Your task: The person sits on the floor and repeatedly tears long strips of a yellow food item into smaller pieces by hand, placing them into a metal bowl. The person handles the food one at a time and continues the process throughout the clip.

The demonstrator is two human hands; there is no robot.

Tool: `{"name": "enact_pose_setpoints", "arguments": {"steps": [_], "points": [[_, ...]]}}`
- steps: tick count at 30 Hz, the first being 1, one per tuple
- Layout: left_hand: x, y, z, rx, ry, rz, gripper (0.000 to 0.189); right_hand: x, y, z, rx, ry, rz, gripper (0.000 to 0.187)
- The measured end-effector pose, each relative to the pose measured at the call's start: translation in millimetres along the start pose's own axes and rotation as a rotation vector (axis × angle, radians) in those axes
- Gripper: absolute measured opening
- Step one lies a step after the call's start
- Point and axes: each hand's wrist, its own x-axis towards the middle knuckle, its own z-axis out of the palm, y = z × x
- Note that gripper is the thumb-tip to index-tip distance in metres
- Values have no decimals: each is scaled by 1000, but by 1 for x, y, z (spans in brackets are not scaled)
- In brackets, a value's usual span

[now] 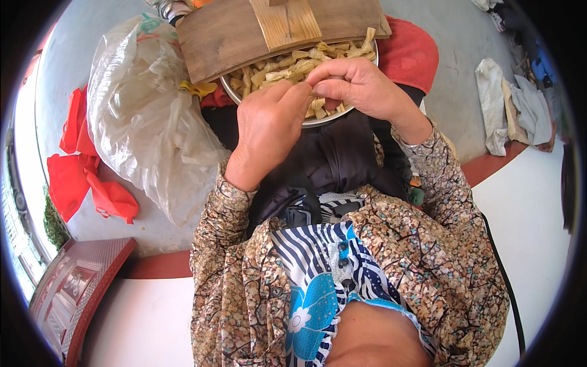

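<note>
Both my hands meet over the near edge of a round metal basin (316,123) that holds many small knotted pieces of pale dried plant material (293,69). My left hand (274,124) has its back turned up, and its fingertips are mostly hidden. My right hand (355,85) has thumb and index finger pinched against the left fingertips, around something small and yellowish that is mostly covered. Across the far part of the basin lies a brown wooden board (224,46), with a lighter wooden piece (289,23) on top of it.
A large translucent plastic bag (142,105) stands at the left of the basin, red fabric bags (69,183) beyond it. A red cloth (408,50) lies right of the basin. Pale sacks (493,105) lie on the floor at right. An ornate panelled door (78,284) shows lower left.
</note>
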Motion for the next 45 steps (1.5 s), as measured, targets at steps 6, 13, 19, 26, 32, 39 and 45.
{"name": "enact_pose_setpoints", "arguments": {"steps": [6,13,19,26,32,39,45], "points": [[-4,-10,11,-6,-76,-104,11,4,24,8,348,89,117,20],[-17,-9,5,-456,-270,-390,17,-13,23,2,158,17,38,19],[6,-20,6,-480,-261,-443,20,3,23,-22,-149,144,-175,30],[31,-31,-3,-546,-273,-473,23,21,6,-22,-10,152,-72,21],[48,-67,-3,-694,-125,-510,23,38,4,-33,-134,366,-193,18],[72,-78,0,-671,-32,-539,18,57,3,-41,-265,494,-274,17],[79,-90,17,-534,9,-471,15,71,18,-45,-468,564,-289,15]]}}
